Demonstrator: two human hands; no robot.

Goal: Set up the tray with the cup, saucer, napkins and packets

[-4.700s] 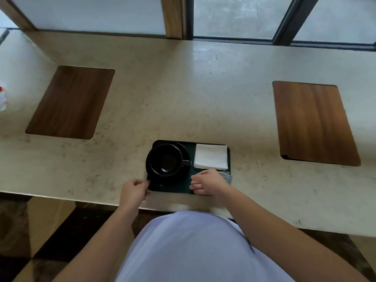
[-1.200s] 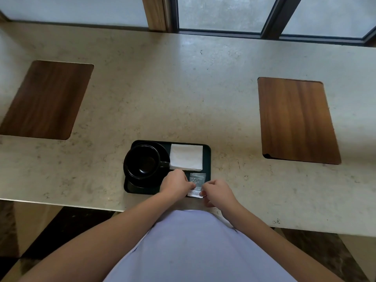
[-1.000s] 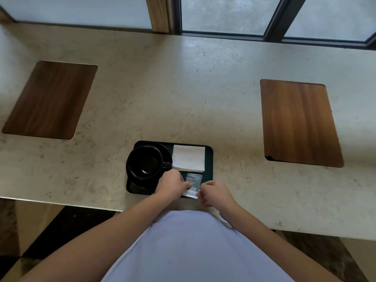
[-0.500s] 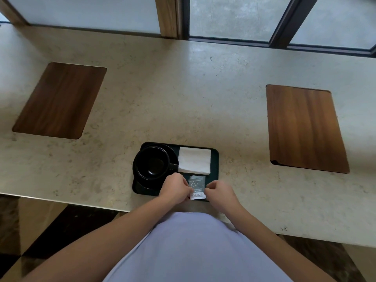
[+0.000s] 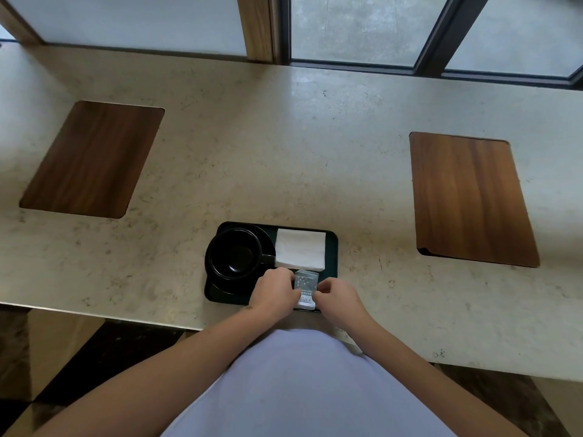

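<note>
A dark green tray (image 5: 332,247) lies near the front edge of the counter. On its left half a black cup (image 5: 235,257) stands on a black saucer (image 5: 220,283), handle pointing right. White napkins (image 5: 300,249) lie on the tray's far right part. In front of the napkins lie grey and white packets (image 5: 305,287). My left hand (image 5: 274,293) pinches the packets' left edge with curled fingers. My right hand (image 5: 337,298) pinches their right edge. The packets' near end sits at the tray's front rim, between my hands.
The beige stone counter (image 5: 284,152) has a wooden inlay at the left (image 5: 91,159) and another at the right (image 5: 470,197). Windows with dark frames (image 5: 435,33) run along the far side. The counter's front edge runs just behind my hands.
Both hands stay on the packets' two sides, and the packets now lie squarer in front of the napkins. Earlier, my left hand was at the tray's left front corner.
</note>
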